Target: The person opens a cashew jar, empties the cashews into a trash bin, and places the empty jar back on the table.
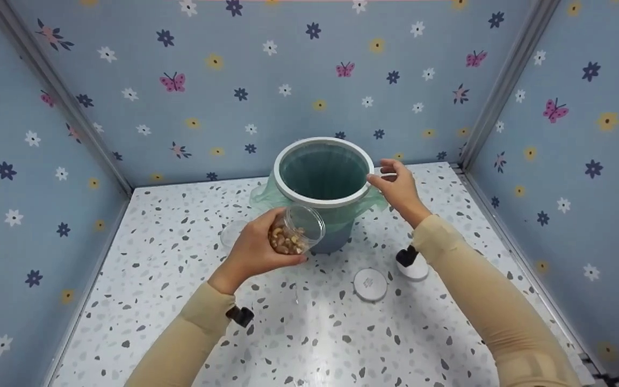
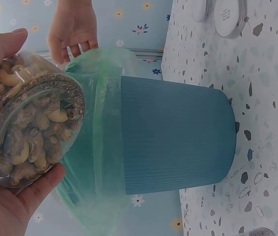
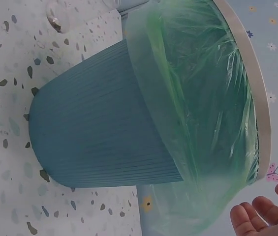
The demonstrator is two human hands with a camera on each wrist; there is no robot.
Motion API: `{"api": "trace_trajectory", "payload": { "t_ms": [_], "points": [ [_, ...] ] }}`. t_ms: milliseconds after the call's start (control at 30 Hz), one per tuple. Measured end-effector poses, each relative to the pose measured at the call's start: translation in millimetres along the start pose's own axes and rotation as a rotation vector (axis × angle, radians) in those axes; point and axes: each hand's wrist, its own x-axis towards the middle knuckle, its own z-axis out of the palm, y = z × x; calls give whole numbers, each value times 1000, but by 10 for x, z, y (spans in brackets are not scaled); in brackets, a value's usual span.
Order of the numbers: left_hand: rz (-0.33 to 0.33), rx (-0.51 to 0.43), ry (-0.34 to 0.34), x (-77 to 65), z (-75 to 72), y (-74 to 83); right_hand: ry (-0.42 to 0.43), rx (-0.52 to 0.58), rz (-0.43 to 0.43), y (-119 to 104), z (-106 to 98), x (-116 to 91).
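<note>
My left hand [image 1: 253,247] grips a clear plastic jar [image 2: 28,118] partly filled with nuts, cashews among them. The jar's mouth has no lid on it and tilts toward the right, just in front of the bin. The blue ribbed trash bin [image 2: 173,135] stands upright, lined with a green bag [image 3: 202,83] folded out under its white rim ring [image 1: 320,203]. Beside the right edge of that ring is my right hand [image 1: 403,191]. Its fingers are loosely bent and hold nothing; in the right wrist view the fingertips [image 3: 242,216] appear apart from the ring.
Two round white lids [image 1: 370,285] [image 1: 414,269] lie on the speckled tabletop [image 1: 180,322] right of centre. A clear round container [image 1: 230,234] shows partly behind my left hand. Patterned blue panels [image 1: 266,80] enclose the table at the back and both sides.
</note>
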Motion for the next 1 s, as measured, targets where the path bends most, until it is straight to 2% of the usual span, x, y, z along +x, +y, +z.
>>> {"api": "trace_trajectory", "payload": {
  "t_ms": [467, 1000],
  "points": [
    [16, 27, 11, 35, -51, 14, -9, 72, 25, -73, 175, 139],
    [-27, 19, 6, 138, -157, 55, 10, 122, 31, -56, 283, 190]
  ]
}}
